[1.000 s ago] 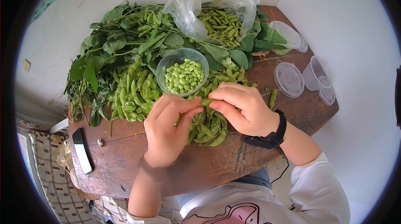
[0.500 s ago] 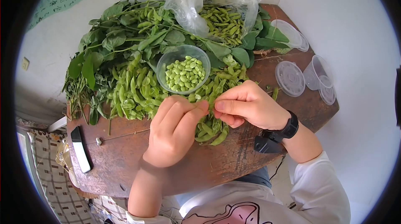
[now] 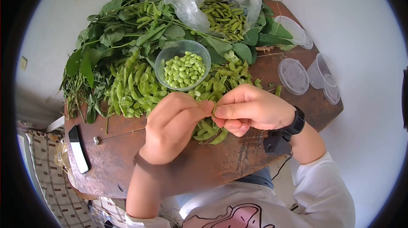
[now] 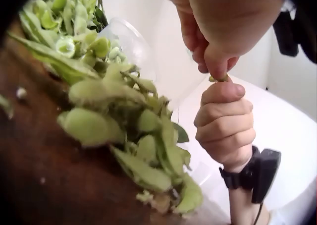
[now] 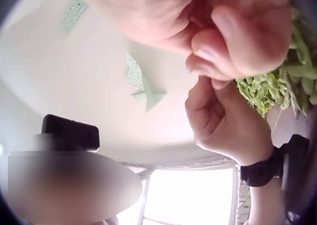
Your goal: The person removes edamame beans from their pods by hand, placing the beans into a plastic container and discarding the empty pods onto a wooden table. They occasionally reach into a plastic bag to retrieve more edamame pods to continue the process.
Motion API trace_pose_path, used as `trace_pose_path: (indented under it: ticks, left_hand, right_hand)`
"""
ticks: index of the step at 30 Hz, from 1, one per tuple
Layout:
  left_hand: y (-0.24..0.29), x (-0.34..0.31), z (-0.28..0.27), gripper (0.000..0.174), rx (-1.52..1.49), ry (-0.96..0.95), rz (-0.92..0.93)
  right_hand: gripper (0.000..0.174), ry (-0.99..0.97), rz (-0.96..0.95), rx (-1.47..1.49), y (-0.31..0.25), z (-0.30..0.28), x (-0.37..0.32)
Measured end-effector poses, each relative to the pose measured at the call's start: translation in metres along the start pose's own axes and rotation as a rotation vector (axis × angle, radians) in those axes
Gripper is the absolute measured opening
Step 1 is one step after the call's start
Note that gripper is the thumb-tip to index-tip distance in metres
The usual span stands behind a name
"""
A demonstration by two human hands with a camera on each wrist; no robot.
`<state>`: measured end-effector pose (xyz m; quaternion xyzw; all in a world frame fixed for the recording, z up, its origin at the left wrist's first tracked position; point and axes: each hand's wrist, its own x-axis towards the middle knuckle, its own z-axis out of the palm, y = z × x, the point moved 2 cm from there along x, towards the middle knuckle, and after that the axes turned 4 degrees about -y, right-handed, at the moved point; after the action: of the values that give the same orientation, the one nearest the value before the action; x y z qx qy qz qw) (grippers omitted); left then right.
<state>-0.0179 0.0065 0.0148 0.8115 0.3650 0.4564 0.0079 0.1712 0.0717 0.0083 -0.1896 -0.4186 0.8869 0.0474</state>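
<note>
In the head view my left hand [image 3: 172,121] and right hand [image 3: 257,111] meet fingertip to fingertip above a heap of green soybean pods [image 3: 210,133]. Between their thumbs and forefingers they pinch a soybean pod [image 4: 218,79], of which the left wrist view shows a small green bit; the fingers hide most of it. Just beyond the hands a clear plastic bowl [image 3: 158,72] holds many shelled green beans [image 3: 184,70]. More pods [image 3: 131,94] lie piled to the left of the bowl.
Leafy bean stalks [image 3: 121,36] cover the table's back, beside a clear plastic bag [image 3: 187,11] with pods. Plastic lids [image 3: 293,76] and a clear cup [image 3: 316,72] stand at the right. A phone [image 3: 79,151] lies on the brown wooden table [image 3: 114,164] at the left.
The pod first showed lengthwise between both hands' fingertips; now the fingers cover most of it. My right hand has turned, its lower fingers curling below the thumb. The bowl stays among the pods.
</note>
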Motion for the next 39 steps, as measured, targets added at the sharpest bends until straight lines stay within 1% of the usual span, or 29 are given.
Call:
trace_pose_path:
  ticks: [1,2,3,4,5,6,7,8,9,10,11,12,13,14,16,17,19,20,21,22,24,26,28,30,32,34,36,38,39]
  left_hand:
    - [0.001,0.0,0.0,0.022,0.007,0.0,0.0]
    - [0.002,0.0,0.001,0.021,-0.024,0.036,-0.087]
    - [0.002,-0.001,0.001,0.02,-0.056,0.071,-0.172]
    - [0.002,-0.001,0.001,0.02,-0.054,0.069,-0.168]
    - [0.001,0.0,0.001,0.019,-0.071,0.09,-0.216]
    - [-0.001,-0.001,0.001,0.018,-0.089,0.111,-0.266]
    - [-0.001,-0.001,0.002,0.018,-0.09,0.109,-0.262]
    - [-0.002,-0.002,0.003,0.019,-0.093,0.115,-0.311]
    - [-0.003,-0.003,0.003,0.019,-0.095,0.12,-0.362]
    - [-0.003,-0.003,0.004,0.019,-0.096,0.118,-0.362]
    - [-0.003,-0.004,0.005,0.018,-0.16,0.119,-0.419]
    - [-0.004,-0.005,0.006,0.017,-0.224,0.12,-0.476]
    - [-0.003,-0.004,0.006,0.017,-0.226,0.119,-0.478]
    - [-0.002,-0.002,0.005,0.016,-0.217,0.098,-0.47]
    - [-0.003,-0.001,0.006,0.015,-0.21,0.077,-0.462]
    - [-0.007,-0.003,0.007,0.015,-0.212,0.118,-0.493]
    - [-0.01,-0.007,0.007,0.015,-0.21,0.169,-0.528]
    - [-0.012,-0.009,0.007,0.017,-0.246,0.214,-0.583]
    - [-0.014,-0.011,0.006,0.019,-0.284,0.256,-0.637]
    - [-0.015,-0.013,0.007,0.021,-0.324,0.297,-0.691]
    - [-0.017,-0.013,0.007,0.02,-0.303,0.314,-0.675]
    - [-0.017,-0.014,0.007,0.018,-0.281,0.333,-0.656]
    - [-0.016,-0.016,0.006,0.015,-0.292,0.365,-0.663]
    - [-0.017,-0.016,0.006,0.014,-0.282,0.357,-0.661]
    - [-0.019,-0.017,0.006,0.013,-0.272,0.349,-0.658]
    - [-0.02,-0.018,0.009,0.013,-0.204,0.29,-0.64]
    - [-0.02,-0.019,0.009,0.011,-0.24,0.262,-0.642]
    - [-0.018,-0.017,0.008,0.012,-0.288,0.22,-0.639]
    - [-0.019,-0.018,0.009,0.012,-0.289,0.226,-0.632]
  right_hand:
    - [0.029,0.012,-0.06,-0.07,-0.003,0.002,0.002]
    - [0.029,0.006,-0.062,-0.075,-0.006,0.002,0.001]
    - [0.028,0.063,-0.119,-0.229,-0.011,0.001,-0.002]
    - [0.028,0.125,-0.177,-0.382,-0.014,-0.001,-0.005]
    - [0.028,0.125,-0.181,-0.384,-0.015,0.0,-0.004]
    - [0.025,0.207,-0.259,-0.45,-0.016,0.0,-0.004]
    - [0.025,0.291,-0.338,-0.514,-0.016,0.0,-0.004]
    - [0.025,0.294,-0.34,-0.514,-0.012,-0.001,-0.001]
    - [0.022,0.363,-0.481,-0.593,-0.009,-0.003,0.003]
    - [0.022,0.431,-0.622,-0.67,-0.008,-0.004,0.003]
    - [0.022,0.432,-0.621,-0.668,-0.009,-0.006,0.004]
    - [0.023,0.435,-0.726,-0.879,-0.012,-0.006,0.003]
    - [0.026,0.434,-0.829,-1.093,-0.014,-0.004,0.002]
    - [0.026,0.435,-0.828,-1.092,-0.015,-0.003,0.001]
    - [0.019,0.556,-0.717,-1.013,-0.02,0.001,-0.003]
    - [0.019,0.556,-0.716,-1.012,-0.023,0.003,-0.006]
    - [0.014,0.513,-0.42,-1.096,-0.026,0.0,-0.011]
    - [0.014,0.421,-0.428,-1.326,-0.021,-0.003,-0.008]
    - [0.017,0.421,-0.32,-1.401,-0.015,0.001,-0.005]
    - [0.018,0.427,-0.305,-1.456,-0.01,0.004,-0.002]
    - [0.019,0.432,-0.287,-1.512,-0.003,0.003,0.0]
    - [0.017,0.4,-0.225,-1.661,0.0,0.002,0.0]
    - [0.016,0.379,-0.237,-1.671,0.001,0.001,-0.001]
    - [0.016,0.359,-0.25,-1.681,0.003,-0.001,0.0]
    - [0.014,0.369,-0.352,-1.777,0.005,-0.003,0.001]
    - [0.013,0.373,-0.329,-1.773,0.004,-0.002,0.002]
    - [0.013,0.375,-0.309,-1.772,0.002,-0.002,0.002]
    - [0.012,0.402,-0.437,-1.603,-0.002,-0.003,0.0]
    - [0.012,0.404,-0.439,-1.611,-0.006,-0.001,-0.002]
